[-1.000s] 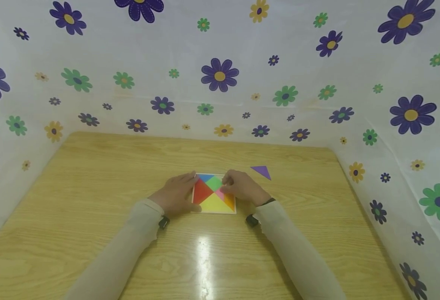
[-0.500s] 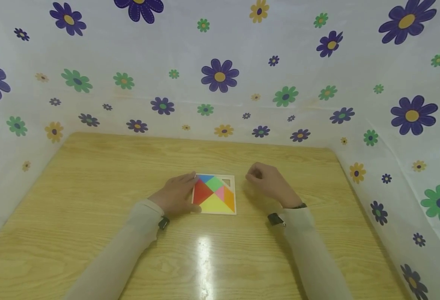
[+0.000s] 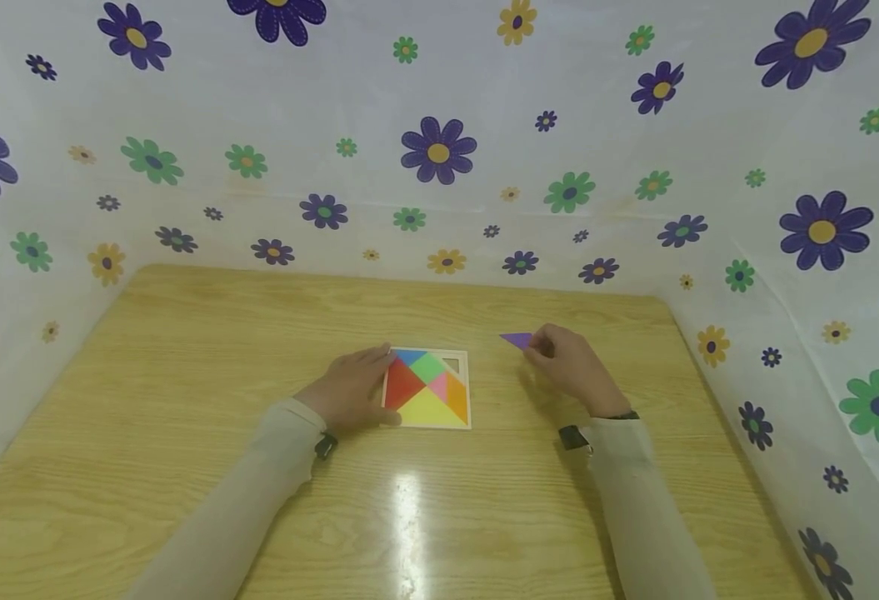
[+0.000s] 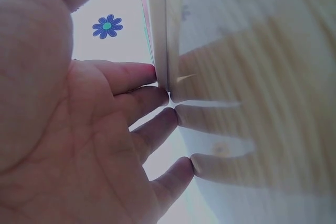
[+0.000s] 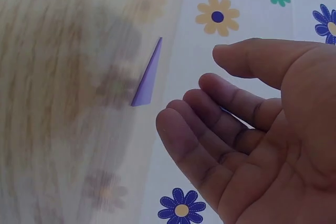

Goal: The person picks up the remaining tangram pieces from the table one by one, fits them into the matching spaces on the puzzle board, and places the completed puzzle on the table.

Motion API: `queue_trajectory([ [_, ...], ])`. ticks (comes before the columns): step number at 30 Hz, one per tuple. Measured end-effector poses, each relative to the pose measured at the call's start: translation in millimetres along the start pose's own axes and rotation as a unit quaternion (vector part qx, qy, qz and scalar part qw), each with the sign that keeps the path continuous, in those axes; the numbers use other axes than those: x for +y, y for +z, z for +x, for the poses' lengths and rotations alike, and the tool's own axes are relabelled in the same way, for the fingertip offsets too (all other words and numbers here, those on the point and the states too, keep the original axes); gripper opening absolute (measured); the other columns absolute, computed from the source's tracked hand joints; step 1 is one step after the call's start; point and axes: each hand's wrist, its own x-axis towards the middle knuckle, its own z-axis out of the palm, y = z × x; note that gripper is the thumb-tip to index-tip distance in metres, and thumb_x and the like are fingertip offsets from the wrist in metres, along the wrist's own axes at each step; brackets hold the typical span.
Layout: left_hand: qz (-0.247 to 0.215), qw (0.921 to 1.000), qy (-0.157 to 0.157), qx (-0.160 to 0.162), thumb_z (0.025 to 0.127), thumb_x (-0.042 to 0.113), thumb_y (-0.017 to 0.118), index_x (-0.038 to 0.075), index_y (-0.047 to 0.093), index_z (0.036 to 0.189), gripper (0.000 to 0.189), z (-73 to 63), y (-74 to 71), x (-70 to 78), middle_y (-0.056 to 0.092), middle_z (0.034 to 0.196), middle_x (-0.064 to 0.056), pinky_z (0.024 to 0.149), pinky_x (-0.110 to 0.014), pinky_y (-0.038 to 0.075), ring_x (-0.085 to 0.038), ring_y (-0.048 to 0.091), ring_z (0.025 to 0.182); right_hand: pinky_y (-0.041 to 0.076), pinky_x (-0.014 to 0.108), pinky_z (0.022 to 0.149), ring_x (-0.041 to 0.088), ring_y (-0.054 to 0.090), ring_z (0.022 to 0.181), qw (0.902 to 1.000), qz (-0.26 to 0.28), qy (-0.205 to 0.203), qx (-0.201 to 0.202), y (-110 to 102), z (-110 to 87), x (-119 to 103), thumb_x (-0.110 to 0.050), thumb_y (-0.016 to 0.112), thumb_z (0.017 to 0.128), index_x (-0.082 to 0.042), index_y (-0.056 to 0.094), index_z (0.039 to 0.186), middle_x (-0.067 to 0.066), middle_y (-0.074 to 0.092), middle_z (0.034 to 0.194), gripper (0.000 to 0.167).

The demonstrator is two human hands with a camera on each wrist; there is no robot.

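A square tangram tray [image 3: 470, 392] lies on the table, with red, yellow, blue, green, pink and orange pieces in it. Its upper right corner has a bare recess. My left hand [image 3: 351, 390] rests along the tray's left edge, fingers nearly straight and thumb by the near corner. In the left wrist view, the fingertips [image 4: 163, 95] meet the tray's side and the tabletop. To the right of the tray lies a purple triangle [image 3: 516, 339]. My right hand [image 3: 570, 367] is over it, partly covering it; the right wrist view shows the triangle [image 5: 147, 80] just beyond the loosely bent fingers.
The wooden table [image 3: 259, 317] is glossy and reflects a bright light near its front. White flower-printed sheeting [image 3: 439, 83] stands along the back and both sides. A dark band with a small black piece [image 3: 574, 437] sits at the right wrist.
My right hand has moved right from the tray's upper right corner to the purple triangle, baring the recess and the orange piece. The left hand and tray have stayed in place.
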Motion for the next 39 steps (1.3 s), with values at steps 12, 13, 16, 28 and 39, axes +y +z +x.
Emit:
queue_trajectory([
  [12, 0.001, 0.9999, 0.013, 0.005, 0.088, 0.054, 0.075, 0.006, 0.027, 0.164, 0.102, -3.0, -3.9, 2.1, 0.021, 0.171, -0.011, 0.127, -0.052, 0.020, -0.032, 0.021, 0.158, 0.045, 0.060, 0.108, 0.044, 0.057, 0.124, 0.9961, -0.077, -0.037, -0.024, 15, 10.5, 18, -0.012, 0.060, 0.101, 0.008, 0.065, 0.118, 0.029, 0.063, 0.128, 0.027],
  [13, 0.002, 0.9999, 0.013, 0.005, 0.088, 0.055, 0.075, 0.006, 0.027, 0.164, 0.102, -3.4, -4.2, 2.4, 0.021, 0.171, -0.011, 0.127, -0.052, 0.020, -0.032, 0.021, 0.158, 0.044, 0.060, 0.109, 0.044, 0.057, 0.123, 0.9959, -0.078, -0.039, -0.025, 16, 10.5, 18, -0.012, 0.060, 0.101, 0.009, 0.065, 0.119, 0.029, 0.063, 0.127, 0.028],
  [16, 0.000, 0.9999, 0.013, 0.005, 0.088, 0.054, 0.075, 0.006, 0.026, 0.164, 0.102, -3.4, -4.3, 2.4, 0.021, 0.172, -0.011, 0.127, -0.053, 0.019, -0.032, 0.020, 0.158, 0.045, 0.059, 0.108, 0.043, 0.057, 0.122, 0.9956, -0.078, -0.039, -0.034, 17, 9.9, 19, -0.012, 0.061, 0.100, 0.009, 0.064, 0.120, 0.028, 0.063, 0.126, 0.030],
  [28, 0.004, 0.9999, 0.012, 0.005, 0.087, 0.055, 0.074, 0.006, 0.024, 0.164, 0.104, -0.6, -0.4, -2.2, 0.021, 0.172, -0.010, 0.127, -0.052, 0.020, -0.031, 0.020, 0.158, 0.048, 0.058, 0.104, 0.043, 0.055, 0.122, 0.9925, -0.096, -0.038, -0.065, 18, 8.5, 14, -0.020, 0.062, 0.102, 0.006, 0.066, 0.125, 0.030, 0.056, 0.133, 0.035],
  [39, -0.004, 0.9999, 0.009, 0.006, 0.087, 0.054, 0.075, 0.006, 0.025, 0.164, 0.104, 0.8, 0.1, -1.5, 0.021, 0.172, -0.009, 0.127, -0.052, 0.020, -0.031, 0.020, 0.158, 0.053, 0.045, 0.086, 0.027, 0.057, 0.093, 0.9913, -0.100, -0.002, -0.086, 14, 3.3, 2, -0.023, 0.060, 0.102, 0.001, 0.071, 0.115, 0.016, 0.061, 0.111, 0.029],
])
